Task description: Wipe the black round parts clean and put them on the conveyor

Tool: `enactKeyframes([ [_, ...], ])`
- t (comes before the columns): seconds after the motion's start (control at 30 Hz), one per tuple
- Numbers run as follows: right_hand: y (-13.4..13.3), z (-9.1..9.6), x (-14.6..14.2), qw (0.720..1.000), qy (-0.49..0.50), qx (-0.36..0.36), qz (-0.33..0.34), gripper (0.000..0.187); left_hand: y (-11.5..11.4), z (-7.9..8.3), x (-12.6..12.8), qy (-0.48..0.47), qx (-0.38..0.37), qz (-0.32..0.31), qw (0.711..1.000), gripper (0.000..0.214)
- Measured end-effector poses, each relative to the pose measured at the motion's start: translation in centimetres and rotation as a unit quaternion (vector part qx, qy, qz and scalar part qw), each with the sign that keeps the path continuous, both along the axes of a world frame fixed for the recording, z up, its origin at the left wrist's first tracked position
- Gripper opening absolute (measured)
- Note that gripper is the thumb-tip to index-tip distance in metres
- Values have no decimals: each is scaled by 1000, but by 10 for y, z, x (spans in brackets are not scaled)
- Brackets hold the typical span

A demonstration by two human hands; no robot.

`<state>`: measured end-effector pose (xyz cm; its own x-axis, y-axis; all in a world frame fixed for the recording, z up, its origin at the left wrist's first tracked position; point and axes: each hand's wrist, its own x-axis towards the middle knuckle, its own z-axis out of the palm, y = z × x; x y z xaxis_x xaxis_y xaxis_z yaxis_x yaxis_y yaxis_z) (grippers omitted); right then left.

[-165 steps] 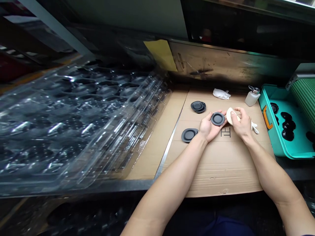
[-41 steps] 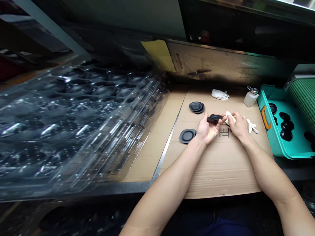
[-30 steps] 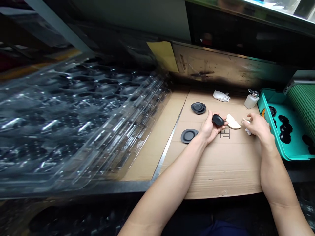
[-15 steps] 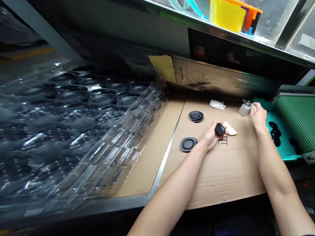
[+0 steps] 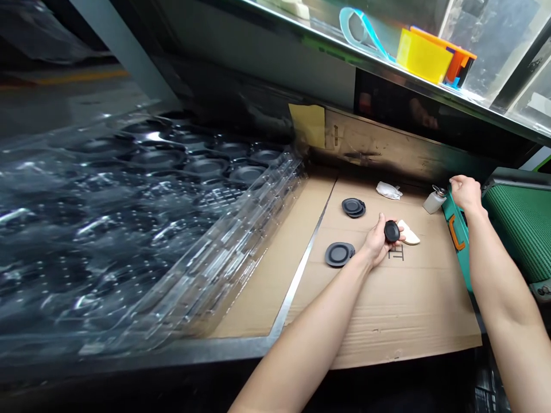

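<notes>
A small round black disc (image 5: 391, 230) is in my left hand (image 5: 376, 241), its fingers curled around and under it. My right hand (image 5: 467, 192) is closed at the far corner of a teal bin (image 5: 464, 255) with an orange handle (image 5: 456, 233), which looks tilted. To the left of my left hand lie black round parts (image 5: 339, 254), and farther back a small stack of similar parts (image 5: 353, 207). A white wedge-shaped pad (image 5: 408, 232) lies just beyond my left fingers. A translucent pump bottle (image 5: 434, 199) with a metal top stands left of my right hand.
Stacked clear plastic trays (image 5: 189, 252) with black round parts fill the left. A crumpled white wad (image 5: 388, 190) lies on the cardboard (image 5: 387, 310). A green conveyor belt (image 5: 520, 229) runs at right. Overhead, a shelf holds a yellow bin (image 5: 424, 55) and a blue tape roll (image 5: 357, 28).
My right hand has moved from beside the pump bottle to the teal bin's corner. The bin has tipped, hiding the black discs inside and showing its handle. My left hand still holds the disc.
</notes>
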<state>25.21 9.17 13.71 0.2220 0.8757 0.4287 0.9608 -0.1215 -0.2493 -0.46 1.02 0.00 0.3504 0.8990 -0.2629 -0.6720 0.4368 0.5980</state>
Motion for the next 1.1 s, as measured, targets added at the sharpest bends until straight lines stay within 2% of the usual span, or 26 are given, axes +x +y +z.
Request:
enactKeyframes([
  [0.07, -16, -2, -15, 996, 39, 77, 12, 39, 0, 1, -1, 2, -5, -2, 1000, 50],
  [0.13, -36, -16, -35, 989, 97, 97, 62, 42, 0, 2, -2, -1, -1, -6, 1000, 47],
  [0.27, -73, -62, -71, 958, 215, 32, 189, 45, -2, 0, -4, 16, 29, -10, 999, 33],
  [0.37, -92, -94, -85, 932, 290, -20, 214, 42, -3, -2, -3, 46, 42, -30, 998, 34],
  [0.43, -100, -106, -89, 925, 306, -40, 223, 39, -4, -2, -3, 60, 41, -51, 996, 41],
  [0.57, -109, -113, -95, 927, 256, -66, 266, 32, -6, -2, -2, 98, 49, -60, 992, 53],
  [0.7, -110, -114, -103, 937, 193, -40, 289, 28, -8, -4, 0, 135, 59, -48, 988, 56],
  [0.8, -108, -118, -106, 949, 157, -29, 272, 27, -9, -9, 3, 166, 88, -53, 981, 59],
  [0.93, -106, -123, -104, 959, 86, -56, 264, 28, -9, -17, 5, 234, 150, -52, 959, 64],
  [1.1, -106, -126, -102, 963, -26, -80, 258, 28, -9, -21, 8, 272, 152, -41, 949, 68],
])
